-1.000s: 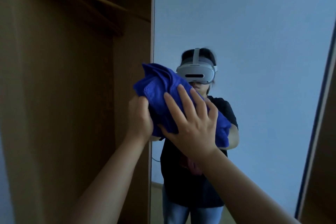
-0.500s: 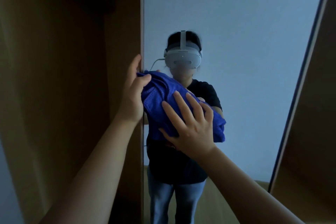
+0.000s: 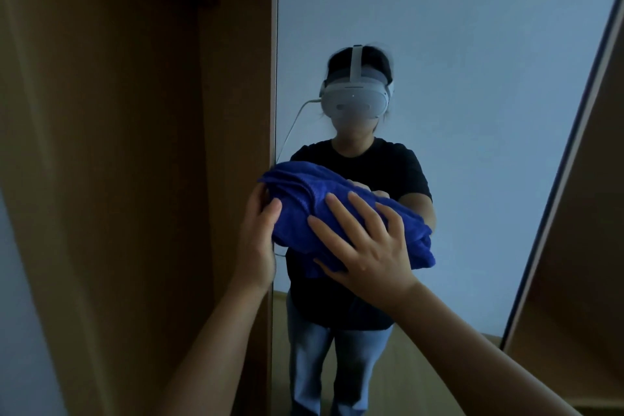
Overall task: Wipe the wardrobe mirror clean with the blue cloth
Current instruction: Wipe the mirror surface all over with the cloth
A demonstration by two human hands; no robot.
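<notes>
Both hands on the blue cloth (image 3: 337, 213), which is bunched up against the wardrobe mirror (image 3: 439, 44) near its left edge. Right hand (image 3: 366, 246): fingers straight and spread, palm flat on the cloth, pressing it to the glass; not curled around it. Left hand (image 3: 258, 240): sits at the cloth's left end, thumb on the front of the fabric, fingers behind it, holding that end in a pinch right at the mirror's left edge. Cloth runs diagonally, higher at left, lower at right, with the right end drooping past the right hand. Mirror shows the reflection of a person (image 3: 358, 230) in a black T-shirt and jeans wearing a white headset (image 3: 354, 98) with a cable hanging from it; the cloth covers the reflection's chest area. Wooden wardrobe interior (image 3: 135, 145) is left of the mirror, dark and in shadow. Brown panel (image 3: 580, 230) borders the mirror's right side. Lighting dim overall.
</notes>
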